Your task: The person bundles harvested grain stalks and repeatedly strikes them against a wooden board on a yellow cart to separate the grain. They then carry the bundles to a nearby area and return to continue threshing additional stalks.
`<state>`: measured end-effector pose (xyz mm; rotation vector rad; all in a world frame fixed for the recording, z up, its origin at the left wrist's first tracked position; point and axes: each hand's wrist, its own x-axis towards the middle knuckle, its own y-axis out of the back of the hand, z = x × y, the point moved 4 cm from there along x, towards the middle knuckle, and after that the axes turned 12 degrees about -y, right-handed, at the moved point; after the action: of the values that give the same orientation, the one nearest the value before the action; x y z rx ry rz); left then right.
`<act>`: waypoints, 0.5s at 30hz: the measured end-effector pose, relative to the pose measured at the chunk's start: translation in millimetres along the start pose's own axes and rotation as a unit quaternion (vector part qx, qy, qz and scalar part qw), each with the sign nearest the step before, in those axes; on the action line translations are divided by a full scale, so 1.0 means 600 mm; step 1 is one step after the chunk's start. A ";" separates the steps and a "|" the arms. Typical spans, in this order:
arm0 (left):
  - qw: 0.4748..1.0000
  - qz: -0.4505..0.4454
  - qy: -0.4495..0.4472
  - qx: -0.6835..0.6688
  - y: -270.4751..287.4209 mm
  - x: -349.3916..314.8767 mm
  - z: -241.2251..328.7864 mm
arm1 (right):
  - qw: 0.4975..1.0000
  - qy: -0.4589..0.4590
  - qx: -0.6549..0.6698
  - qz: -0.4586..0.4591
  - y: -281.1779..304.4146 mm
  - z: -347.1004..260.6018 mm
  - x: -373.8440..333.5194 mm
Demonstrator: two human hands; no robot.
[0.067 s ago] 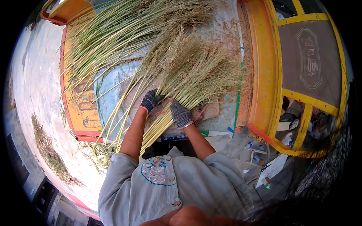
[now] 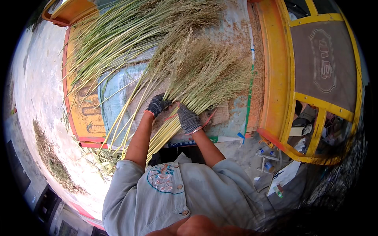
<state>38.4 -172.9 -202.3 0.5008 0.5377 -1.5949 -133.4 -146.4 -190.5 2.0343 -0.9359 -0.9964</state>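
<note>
A bundle of yellow-green stalks with feathery seed heads (image 2: pixel 220 74) lies across the covered surface, its cut ends pointing toward me. My left hand (image 2: pixel 158 105), in a dark knitted glove, is closed round stalks on the bundle's left side, just below the heads. On the right side my gloved right hand (image 2: pixel 189 118) grips the same bundle, its fingers curled toward the left hand. A thin red cord (image 2: pixel 210 118) shows at the right hand, and a short reddish length crosses the stalks between the hands. How it passes under the bundle is hidden.
Beyond my hands spreads a large pile of similar stalks (image 2: pixel 118 39). A blue-grey sheet (image 2: pixel 238 114) covers part of the orange truck bed (image 2: pixel 88 114). At right stands a yellow frame (image 2: pixel 289 78) with a brown panel. A low stand with bottles (image 2: pixel 269 160) is below it.
</note>
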 end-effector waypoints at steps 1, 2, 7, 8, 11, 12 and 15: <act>0.999 -0.017 0.030 0.015 -0.003 -0.003 0.005 | 1.000 -0.005 -0.001 -0.003 0.001 0.000 0.000; 0.999 -0.021 0.042 0.021 -0.004 0.000 -0.002 | 1.000 -0.009 0.000 -0.010 0.001 0.000 -0.001; 0.932 0.066 -0.143 0.326 -0.042 -0.025 0.049 | 0.998 -0.028 -0.006 -0.062 0.026 -0.013 0.000; 0.907 0.108 -0.122 0.388 -0.049 -0.019 0.014 | 0.999 -0.018 0.012 -0.031 0.027 -0.013 0.001; 0.891 0.143 -0.145 0.406 -0.093 -0.038 0.023 | 0.997 0.001 0.061 0.037 0.022 -0.006 -0.007; 0.899 0.163 -0.182 0.365 -0.088 -0.039 0.020 | 0.996 0.009 0.071 0.044 0.029 -0.007 -0.007; 0.897 0.214 -0.268 0.277 -0.070 -0.047 0.007 | 0.995 0.012 0.090 0.050 0.038 -0.008 -0.008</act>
<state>-0.9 -150.1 -179.4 0.5229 -0.4425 -1.3567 -138.5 -153.0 -168.0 2.1179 -1.1380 -0.8596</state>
